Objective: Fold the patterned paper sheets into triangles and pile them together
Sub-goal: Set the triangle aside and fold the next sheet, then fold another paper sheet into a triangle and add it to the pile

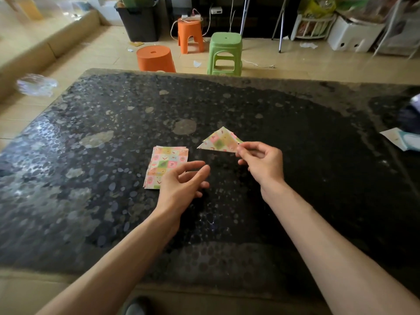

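A stack of square patterned paper sheets (164,165) lies flat on the dark speckled table (91,201), left of centre. My right hand (261,163) pinches the right corner of a folded patterned triangle (219,140), which looks like more than one layer, just above the table. My left hand (181,185) hovers with fingers spread and nothing in it, over the lower right corner of the stack.
At the table's right edge lie a white paper (396,138) and a dark object (411,117). Beyond the far edge stand a green stool (225,53), two orange stools (155,57) and a black bin (141,21). A crumpled clear plastic piece (36,85) lies on the floor, left.
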The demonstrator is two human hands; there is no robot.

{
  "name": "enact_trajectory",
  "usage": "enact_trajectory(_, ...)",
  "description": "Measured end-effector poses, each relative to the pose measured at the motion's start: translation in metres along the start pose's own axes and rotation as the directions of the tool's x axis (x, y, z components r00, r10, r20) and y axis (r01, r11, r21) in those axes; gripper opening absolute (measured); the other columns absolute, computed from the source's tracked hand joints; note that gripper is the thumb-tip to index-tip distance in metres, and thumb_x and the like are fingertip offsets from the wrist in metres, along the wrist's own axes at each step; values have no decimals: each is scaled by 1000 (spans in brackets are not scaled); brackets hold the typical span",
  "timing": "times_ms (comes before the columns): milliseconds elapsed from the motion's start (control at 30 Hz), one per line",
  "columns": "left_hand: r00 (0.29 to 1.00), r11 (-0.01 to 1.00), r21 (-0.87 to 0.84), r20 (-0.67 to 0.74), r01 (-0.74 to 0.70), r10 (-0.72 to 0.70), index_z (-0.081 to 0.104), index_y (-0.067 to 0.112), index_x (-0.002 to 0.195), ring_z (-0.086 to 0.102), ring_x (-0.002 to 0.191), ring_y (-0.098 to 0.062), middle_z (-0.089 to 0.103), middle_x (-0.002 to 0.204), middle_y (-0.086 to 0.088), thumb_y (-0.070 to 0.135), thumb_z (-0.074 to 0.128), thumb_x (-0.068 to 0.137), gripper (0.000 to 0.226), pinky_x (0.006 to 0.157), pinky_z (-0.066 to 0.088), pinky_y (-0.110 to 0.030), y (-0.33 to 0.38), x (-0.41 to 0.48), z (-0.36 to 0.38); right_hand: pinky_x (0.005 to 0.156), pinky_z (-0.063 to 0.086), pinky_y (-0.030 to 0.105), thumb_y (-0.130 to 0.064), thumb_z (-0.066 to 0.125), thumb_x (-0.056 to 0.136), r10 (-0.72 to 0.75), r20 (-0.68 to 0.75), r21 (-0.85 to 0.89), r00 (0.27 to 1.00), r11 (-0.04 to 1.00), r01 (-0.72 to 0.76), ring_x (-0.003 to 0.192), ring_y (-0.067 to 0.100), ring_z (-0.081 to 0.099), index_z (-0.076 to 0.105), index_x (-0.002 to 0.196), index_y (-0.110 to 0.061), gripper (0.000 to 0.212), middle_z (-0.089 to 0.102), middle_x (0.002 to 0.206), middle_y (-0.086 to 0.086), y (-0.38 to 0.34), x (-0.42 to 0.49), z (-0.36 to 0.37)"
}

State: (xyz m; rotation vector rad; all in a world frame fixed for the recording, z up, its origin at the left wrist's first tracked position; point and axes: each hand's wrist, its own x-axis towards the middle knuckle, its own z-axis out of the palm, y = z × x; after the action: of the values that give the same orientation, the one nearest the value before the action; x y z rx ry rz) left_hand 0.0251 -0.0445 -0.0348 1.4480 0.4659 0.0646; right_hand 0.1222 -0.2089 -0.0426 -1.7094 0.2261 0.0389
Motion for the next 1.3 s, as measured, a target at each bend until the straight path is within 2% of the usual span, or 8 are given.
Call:
enact_trajectory(300, 992, 990, 74, 40, -122, 119, 76, 22, 105, 69, 75, -10, 76, 89, -1, 28, 76, 92, 15, 64, 52, -23, 2, 2, -8, 78, 62, 29, -28, 80, 90, -168, -79, -296, 983, 945, 138, 68, 5, 73, 80, 93, -25, 4, 75, 79, -12, 9, 47, 28)
enact_trajectory(500, 983, 974, 127, 26, -186, 184, 75, 20, 105, 71, 75, -13, 77, 87, -3, 27, 77, 90, 17, 66, 54, -26, 3, 3, -11, 76, 48, 22, -29, 78, 92, -341, -101, -534, 935, 811, 239, 89, 10, 67, 78, 101, -20, 13, 72, 100, -4, 14, 54, 35)
enact_trajectory(600, 973, 952, 212, -12, -223, 231, 76, 23, 102, 73, 80, -11, 77, 87, 1, 27, 79, 89, 14, 72, 57, -24, 2, 6, -17, 81, 52, 30, -28, 75, 94, -401, -136, -545, 906, 794, 270, 89, 12, 61, 74, 99, -23, 7, 63, 105, 0, 15, 49, 35)
enact_trajectory(700, 927, 822, 508, -109, -258, 359, 75, 28, 102, 70, 88, -7, 75, 91, 9, 34, 82, 85, 19, 81, 57, -28, -3, 16, -34, 84, 56, 35, -29, 75, 94, -435, -74, -521, 897, 784, 338, 89, 11, 61, 73, 98, -24, 7, 61, 106, -1, 16, 40, 40)
enact_trajectory(800, 884, 533, 824, -92, -191, 459, 69, 28, 122, 57, 118, -18, 67, 121, 6, 49, 79, 82, 46, 99, 45, -38, -11, 25, -53, 78, 57, 37, -30, 77, 89, -467, 38, -474, 883, 770, 427, 79, 9, 61, 73, 93, -26, 8, 60, 98, -9, 20, 24, 50)
enact_trajectory(933, 903, 361, 919, -10, -161, 429, 58, 25, 139, 50, 130, -23, 58, 140, 0, 66, 73, 78, 75, 106, 38, -42, -15, 23, -58, 72, 55, 35, -35, 77, 86, -446, 186, -466, 876, 745, 478, 71, 9, 57, 72, 93, -28, 11, 65, 94, -8, 29, 1, 64)
enact_trajectory(1200, 878, 357, 920, -33, -159, 477, 76, 23, 118, 65, 114, -25, 69, 129, 2, 47, 71, 87, 40, 94, 49, -41, -7, 12, -49, 75, 53, 32, -34, 72, 92, -397, 261, -502, 880, 723, 475, 76, 7, 57, 72, 103, -31, 12, 61, 96, -8, 32, -30, 55)
enact_trajectory(1300, 870, 317, 938, -37, -139, 491, 79, 19, 95, 70, 86, -28, 77, 98, -3, 37, 64, 89, 25, 72, 51, -38, -3, 7, -45, 74, 52, 28, -36, 72, 91, -384, 296, -501, 875, 717, 484, 75, 5, 57, 72, 104, -31, 13, 60, 94, -10, 31, -38, 41)
